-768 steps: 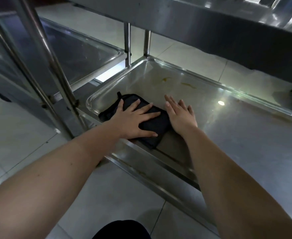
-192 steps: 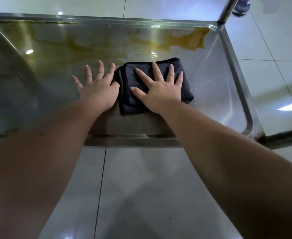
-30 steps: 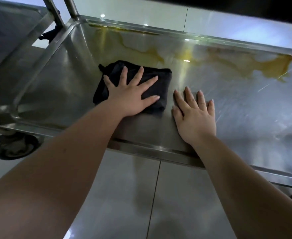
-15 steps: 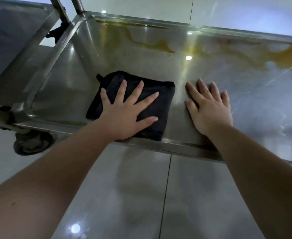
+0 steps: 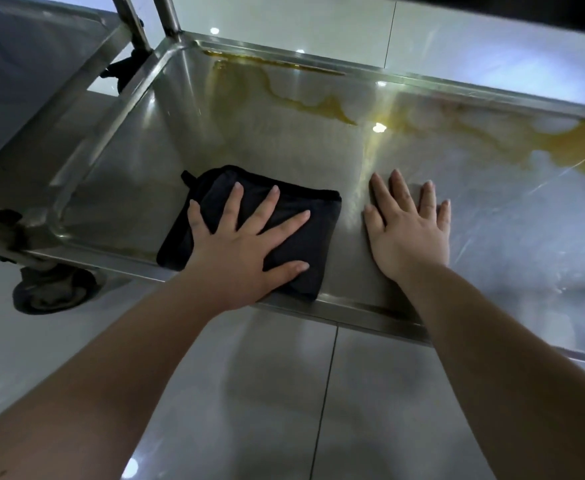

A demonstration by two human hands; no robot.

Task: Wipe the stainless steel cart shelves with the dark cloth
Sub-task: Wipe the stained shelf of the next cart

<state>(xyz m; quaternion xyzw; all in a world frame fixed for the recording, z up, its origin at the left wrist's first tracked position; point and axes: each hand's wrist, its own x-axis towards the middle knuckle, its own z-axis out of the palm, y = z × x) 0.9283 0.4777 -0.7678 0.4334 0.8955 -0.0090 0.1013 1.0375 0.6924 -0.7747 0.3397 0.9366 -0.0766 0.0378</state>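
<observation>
The dark cloth [image 5: 318, 233] lies folded on the lowest stainless steel shelf [image 5: 249, 133], at its near left, with one corner touching the front rim. My left hand [image 5: 246, 251] presses flat on it with the fingers spread. Just to the right of the cloth, my right hand [image 5: 408, 233] lies flat on the bare steel and holds nothing. A yellow-brown stain [image 5: 318, 105] runs along the far side of the shelf. It widens into a patch [image 5: 575, 147] at the far right.
Two upright cart posts [image 5: 166, 12] rise at the shelf's far left corner. A caster wheel [image 5: 52, 289] sits under the near left corner. Another steel cart shelf [image 5: 24, 64] stands to the left. Glossy floor tiles [image 5: 249, 393] lie below my arms.
Over the last second my left hand has drawn the cloth back from mid-shelf to the front rim. My right hand stayed flat beside it.
</observation>
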